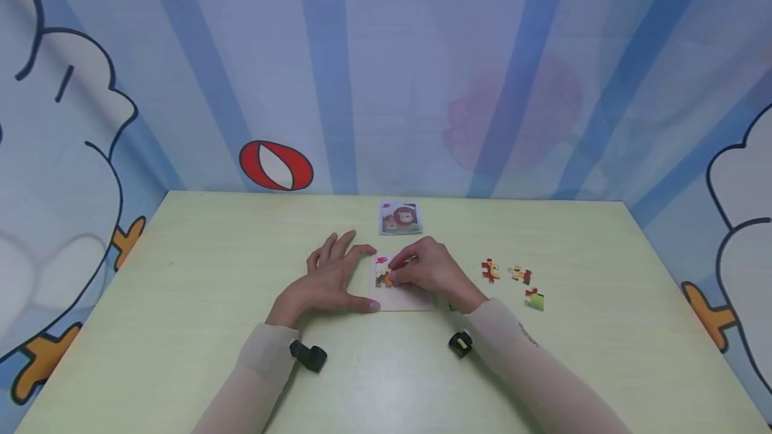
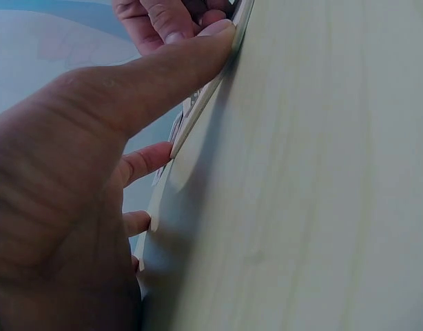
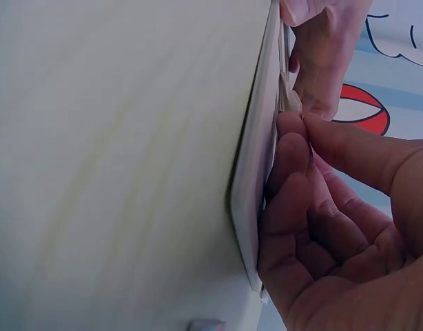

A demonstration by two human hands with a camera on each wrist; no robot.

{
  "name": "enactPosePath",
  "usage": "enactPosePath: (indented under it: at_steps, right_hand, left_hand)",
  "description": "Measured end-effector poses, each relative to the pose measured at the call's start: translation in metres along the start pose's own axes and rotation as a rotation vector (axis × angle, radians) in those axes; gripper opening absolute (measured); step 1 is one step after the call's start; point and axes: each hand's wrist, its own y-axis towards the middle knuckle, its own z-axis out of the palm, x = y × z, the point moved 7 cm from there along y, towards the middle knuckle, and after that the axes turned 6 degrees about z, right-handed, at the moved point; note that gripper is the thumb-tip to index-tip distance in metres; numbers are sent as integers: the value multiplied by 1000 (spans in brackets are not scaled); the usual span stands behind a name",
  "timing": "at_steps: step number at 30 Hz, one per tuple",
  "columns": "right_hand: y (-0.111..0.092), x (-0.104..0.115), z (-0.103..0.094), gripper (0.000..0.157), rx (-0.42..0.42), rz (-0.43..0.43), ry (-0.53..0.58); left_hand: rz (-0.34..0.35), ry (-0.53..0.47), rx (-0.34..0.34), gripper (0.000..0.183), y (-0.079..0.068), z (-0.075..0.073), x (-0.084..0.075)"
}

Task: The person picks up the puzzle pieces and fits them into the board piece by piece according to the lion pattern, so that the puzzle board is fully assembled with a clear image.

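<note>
A square puzzle board (image 1: 404, 300) lies on the table, its lower part bare white and a few joined jigsaw pieces (image 1: 381, 266) in its upper left. My left hand (image 1: 328, 283) is spread along the board's left side, with thumb and index finger on its edge near the corners. My right hand (image 1: 431, 270) is over the board. Its thumb and fingers pinch a jigsaw piece (image 3: 291, 102) beside the joined ones, largely hidden by the fingertips. In the left wrist view, the left thumb (image 2: 177, 62) presses the board's edge.
Loose jigsaw pieces lie to the right: a red and orange one (image 1: 490, 270), another (image 1: 520, 274) and a green one (image 1: 534, 299). Part of a green piece shows beside the right wrist. Behind the board lies a lion picture card (image 1: 401, 218). A printed curtain (image 1: 386, 86) borders the table.
</note>
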Motion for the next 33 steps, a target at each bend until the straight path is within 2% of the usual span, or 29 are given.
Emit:
enactPosePath:
  at_steps: [18, 26, 33]
  right_hand:
    - [3, 6, 3, 5, 10, -35, -77]
    - [5, 10, 6, 4, 4, -33, -156]
    - [3, 12, 8, 7, -2, -54, -201]
  left_hand:
    - [10, -26, -29, 96, 2, 3, 7]
    - [27, -30, -32, 96, -2, -1, 1]
    - [9, 6, -5, 95, -3, -3, -4]
